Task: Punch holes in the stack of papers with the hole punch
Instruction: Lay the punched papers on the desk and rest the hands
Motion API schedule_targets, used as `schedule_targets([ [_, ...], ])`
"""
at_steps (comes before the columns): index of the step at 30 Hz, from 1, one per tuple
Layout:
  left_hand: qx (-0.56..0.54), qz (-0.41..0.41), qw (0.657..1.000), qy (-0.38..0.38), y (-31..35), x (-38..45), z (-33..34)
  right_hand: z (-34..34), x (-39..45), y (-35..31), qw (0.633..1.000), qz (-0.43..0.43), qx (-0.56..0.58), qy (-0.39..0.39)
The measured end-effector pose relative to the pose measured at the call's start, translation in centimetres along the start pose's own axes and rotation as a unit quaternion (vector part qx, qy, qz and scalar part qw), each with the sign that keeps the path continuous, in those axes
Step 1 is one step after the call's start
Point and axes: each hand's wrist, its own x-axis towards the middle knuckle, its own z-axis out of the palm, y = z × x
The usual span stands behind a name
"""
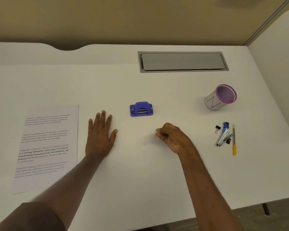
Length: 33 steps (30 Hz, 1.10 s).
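A blue hole punch (141, 109) sits on the white desk (140, 172), near its middle. A stack of printed papers (47, 147) lies flat at the left. My left hand (100, 134) rests palm down on the desk between the papers and the punch, fingers spread, touching neither. My right hand (171, 136) lies below and to the right of the punch, its fingers curled into a loose fist with nothing visible in it.
A purple-rimmed pen cup (221, 97) stands at the right. Below it lie a stapler (222, 135), binder clips (217, 128) and a yellow pen (234, 140). A grey cable hatch (183, 61) is set into the desk's back. The desk's front edge runs at lower right.
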Motion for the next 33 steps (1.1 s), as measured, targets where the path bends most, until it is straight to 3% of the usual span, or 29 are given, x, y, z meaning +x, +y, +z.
schedule_targets([
  [5,-0.006,0.000,1.000,0.005,-0.2,0.1,0.1,-3.9,-0.2,-6.1,0.997,-0.059,0.053,0.009],
  [10,-0.018,0.002,1.000,0.013,-0.1,0.2,0.4,-8.0,-0.7,-15.3,0.980,-0.158,-0.005,0.118],
  [15,-0.018,0.003,1.000,0.012,0.0,0.4,0.4,-11.5,-0.3,-21.5,0.904,-0.252,-0.192,0.288],
  [21,-0.019,0.003,1.000,0.012,-0.1,0.3,0.4,-13.3,0.8,-22.7,0.814,-0.259,-0.350,0.384],
  [24,-0.019,0.002,1.000,0.009,0.0,0.3,0.3,-13.7,1.5,-22.4,0.789,-0.271,-0.377,0.402],
  [33,-0.021,0.003,1.000,0.007,0.0,0.3,0.2,-14.5,2.3,-22.5,0.779,-0.264,-0.381,0.422],
])
